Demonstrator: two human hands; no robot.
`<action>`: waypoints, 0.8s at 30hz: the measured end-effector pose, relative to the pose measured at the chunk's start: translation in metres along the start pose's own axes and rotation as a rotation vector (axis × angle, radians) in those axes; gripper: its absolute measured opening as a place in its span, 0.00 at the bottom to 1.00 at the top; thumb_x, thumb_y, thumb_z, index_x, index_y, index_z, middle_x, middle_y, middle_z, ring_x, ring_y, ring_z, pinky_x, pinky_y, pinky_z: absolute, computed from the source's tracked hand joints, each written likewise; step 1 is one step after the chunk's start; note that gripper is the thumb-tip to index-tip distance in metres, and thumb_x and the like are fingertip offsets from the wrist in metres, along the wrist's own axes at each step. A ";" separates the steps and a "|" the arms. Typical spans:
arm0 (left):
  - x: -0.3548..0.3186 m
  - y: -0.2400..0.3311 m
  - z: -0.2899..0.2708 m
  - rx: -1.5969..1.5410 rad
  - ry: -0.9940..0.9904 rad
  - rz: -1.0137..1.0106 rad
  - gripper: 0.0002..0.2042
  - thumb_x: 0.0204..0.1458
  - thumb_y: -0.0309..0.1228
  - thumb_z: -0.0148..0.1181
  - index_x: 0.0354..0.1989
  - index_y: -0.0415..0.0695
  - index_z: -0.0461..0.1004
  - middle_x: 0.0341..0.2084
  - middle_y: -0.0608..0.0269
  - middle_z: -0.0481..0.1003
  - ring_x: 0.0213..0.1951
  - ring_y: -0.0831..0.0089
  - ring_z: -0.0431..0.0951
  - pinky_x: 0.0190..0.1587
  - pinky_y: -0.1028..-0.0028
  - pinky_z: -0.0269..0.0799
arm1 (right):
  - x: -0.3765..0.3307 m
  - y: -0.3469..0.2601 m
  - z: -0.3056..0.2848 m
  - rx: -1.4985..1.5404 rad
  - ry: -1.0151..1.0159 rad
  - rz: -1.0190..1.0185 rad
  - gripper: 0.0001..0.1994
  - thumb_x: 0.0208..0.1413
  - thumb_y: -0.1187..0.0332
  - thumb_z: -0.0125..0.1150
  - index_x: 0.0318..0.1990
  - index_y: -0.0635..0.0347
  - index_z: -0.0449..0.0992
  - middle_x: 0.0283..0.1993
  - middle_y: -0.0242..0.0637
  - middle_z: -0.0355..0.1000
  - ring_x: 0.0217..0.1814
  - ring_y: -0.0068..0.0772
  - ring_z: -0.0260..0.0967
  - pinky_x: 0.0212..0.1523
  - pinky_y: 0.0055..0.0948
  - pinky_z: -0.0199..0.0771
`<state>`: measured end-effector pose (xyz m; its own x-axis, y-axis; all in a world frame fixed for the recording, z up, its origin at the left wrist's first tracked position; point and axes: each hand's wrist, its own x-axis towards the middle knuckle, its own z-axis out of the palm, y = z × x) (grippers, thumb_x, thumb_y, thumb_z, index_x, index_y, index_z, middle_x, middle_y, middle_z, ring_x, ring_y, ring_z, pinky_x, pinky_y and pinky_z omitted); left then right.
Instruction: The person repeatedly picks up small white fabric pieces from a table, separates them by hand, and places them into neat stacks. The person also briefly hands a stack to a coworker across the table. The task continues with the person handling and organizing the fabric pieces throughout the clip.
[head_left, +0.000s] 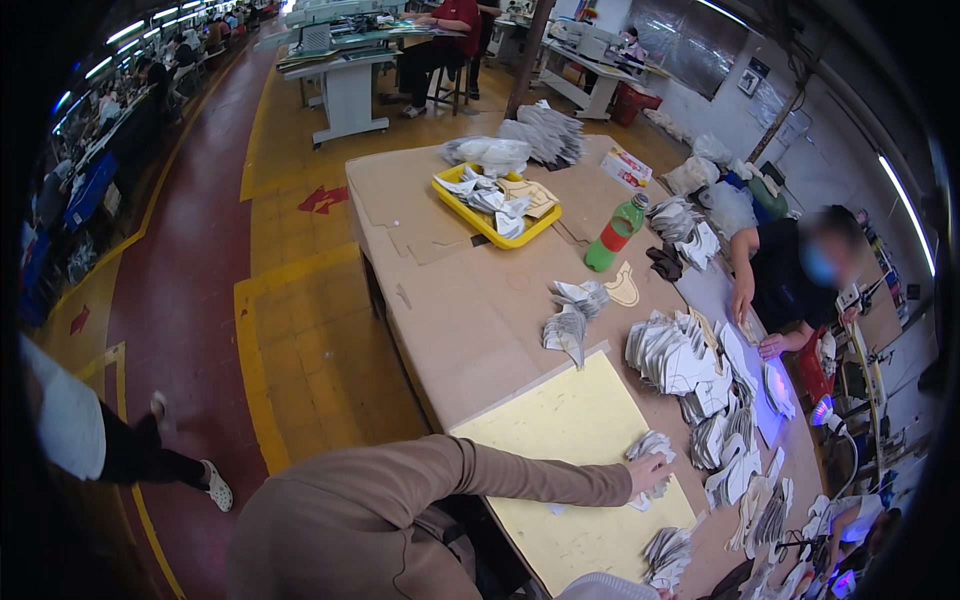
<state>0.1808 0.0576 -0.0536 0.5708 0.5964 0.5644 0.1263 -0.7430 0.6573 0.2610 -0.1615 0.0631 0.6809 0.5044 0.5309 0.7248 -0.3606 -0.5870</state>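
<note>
My left arm, in a brown sleeve, reaches across a pale yellow board (560,425) on the table. My left hand (650,474) is closed over a small bundle of white and grey cut pieces (652,445) near the board's right edge. The pieces are thin, curved and layered; some of my fingertips are hidden among them. Another bundle of cut pieces (667,553) lies nearer me, by the board's lower right corner. At the bottom edge a pale grey ribbed thing (598,586) shows in part, and I cannot tell what it is. My right hand is not in view.
Large stacks of cut pieces (675,355) line the table's right side. Farther off are a green bottle (617,232) and a yellow tray (507,240) of pieces. A co-worker (800,265) handles a piece across the table. At left, a person walks along the aisle (165,330).
</note>
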 end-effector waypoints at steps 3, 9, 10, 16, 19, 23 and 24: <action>0.005 -0.010 0.016 -0.109 0.017 -0.188 0.36 0.32 0.20 0.63 0.57 0.37 0.60 0.43 0.50 0.64 0.48 0.52 0.65 0.51 0.66 0.64 | 0.011 -0.021 0.005 0.114 -0.054 -0.027 0.15 0.60 0.63 0.45 0.51 0.55 0.57 0.49 0.48 0.61 0.35 0.38 0.69 0.31 0.28 0.67; 0.009 0.000 0.008 -0.056 -0.156 -0.127 0.31 0.33 0.22 0.64 0.52 0.40 0.63 0.43 0.48 0.66 0.45 0.53 0.68 0.48 0.63 0.67 | 0.019 -0.050 0.016 0.307 -0.157 -0.047 0.19 0.61 0.62 0.43 0.57 0.51 0.52 0.54 0.49 0.59 0.34 0.36 0.71 0.29 0.24 0.67; 0.007 -0.001 0.007 -0.093 -0.135 -0.137 0.28 0.34 0.20 0.63 0.49 0.40 0.64 0.41 0.50 0.67 0.44 0.52 0.68 0.47 0.62 0.66 | 0.017 -0.055 0.020 0.336 -0.177 -0.052 0.19 0.61 0.62 0.43 0.58 0.51 0.51 0.55 0.49 0.59 0.34 0.36 0.71 0.28 0.23 0.67; 0.000 0.017 -0.038 -0.255 -0.051 -0.013 0.22 0.36 0.18 0.59 0.44 0.44 0.66 0.34 0.53 0.71 0.41 0.50 0.69 0.44 0.59 0.65 | 0.006 -0.067 0.023 0.541 -0.164 -0.055 0.24 0.62 0.62 0.41 0.64 0.47 0.46 0.61 0.50 0.57 0.34 0.34 0.72 0.26 0.18 0.66; -0.002 0.021 -0.098 -0.263 -0.060 -0.086 0.22 0.35 0.18 0.59 0.43 0.43 0.69 0.35 0.53 0.72 0.41 0.51 0.69 0.46 0.60 0.65 | 0.007 -0.088 0.037 0.783 -0.161 -0.039 0.26 0.63 0.62 0.40 0.67 0.45 0.43 0.64 0.51 0.56 0.33 0.33 0.72 0.24 0.16 0.66; -0.023 -0.003 -0.150 -0.057 -0.091 -0.089 0.23 0.35 0.20 0.57 0.45 0.43 0.68 0.40 0.56 0.71 0.45 0.53 0.68 0.49 0.62 0.64 | 0.006 -0.117 0.082 1.060 -0.412 0.126 0.30 0.62 0.63 0.39 0.70 0.41 0.36 0.67 0.51 0.54 0.34 0.33 0.73 0.23 0.15 0.67; -0.029 -0.008 -0.154 -0.042 -0.116 -0.138 0.23 0.35 0.21 0.57 0.46 0.44 0.67 0.41 0.57 0.71 0.45 0.54 0.68 0.50 0.62 0.63 | 0.004 -0.120 0.098 1.050 -0.527 0.200 0.33 0.62 0.64 0.38 0.71 0.39 0.32 0.68 0.50 0.52 0.35 0.34 0.74 0.23 0.15 0.68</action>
<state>0.0386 0.0932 0.0012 0.6401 0.6512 0.4077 0.1771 -0.6414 0.7465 0.1670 -0.0394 0.0759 0.4672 0.8612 0.2003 0.0036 0.2248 -0.9744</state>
